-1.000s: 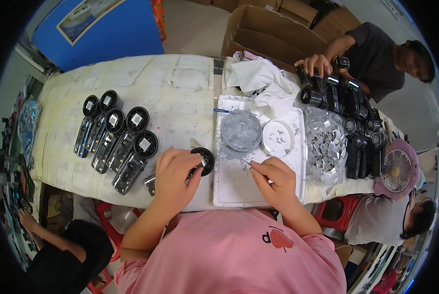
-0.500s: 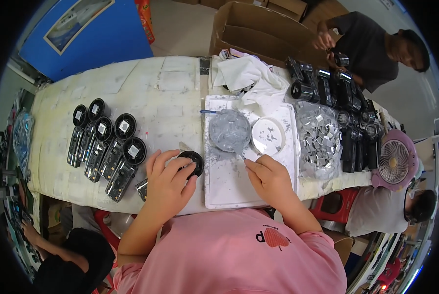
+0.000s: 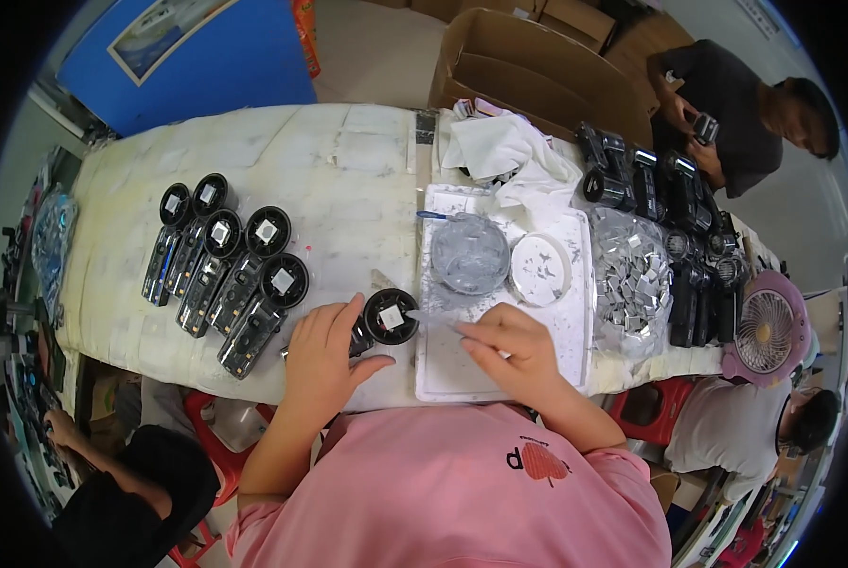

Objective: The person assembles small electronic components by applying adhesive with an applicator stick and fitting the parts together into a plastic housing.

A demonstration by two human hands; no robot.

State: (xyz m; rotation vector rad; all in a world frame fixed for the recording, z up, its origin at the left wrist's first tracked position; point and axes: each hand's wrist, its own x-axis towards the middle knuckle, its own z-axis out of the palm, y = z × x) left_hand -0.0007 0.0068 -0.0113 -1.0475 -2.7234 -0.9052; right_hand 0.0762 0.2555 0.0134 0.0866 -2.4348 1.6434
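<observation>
My left hand [image 3: 321,348] lies over the handle of a black handheld device, its fingers stretched out and its thumb apart. The device's round black head [image 3: 391,316] shows beyond my fingers, with a whitish square in its middle. Most of the handle is hidden under the hand. My right hand [image 3: 517,348] is closed on a thin spatula [image 3: 435,315], whose tip reaches the rim of that head. Beyond it, a bowl smeared with grey paste [image 3: 469,254] and a round white dish [image 3: 540,270] stand on a white tray [image 3: 462,379].
Several similar black devices [image 3: 253,322] lie at the left. A blue-handled tool [image 3: 431,215] touches the bowl. White cloths [image 3: 509,156], a bag of small metallic squares [image 3: 632,284], more black devices [image 3: 689,199] and a pink fan [image 3: 767,327] are rightward. A co-worker [image 3: 727,114] stands at far right.
My left hand has drawn back from the round head, uncovering its whitish square. My right hand has brought the spatula from the bowl's near edge left to the head. The view has shifted slightly.
</observation>
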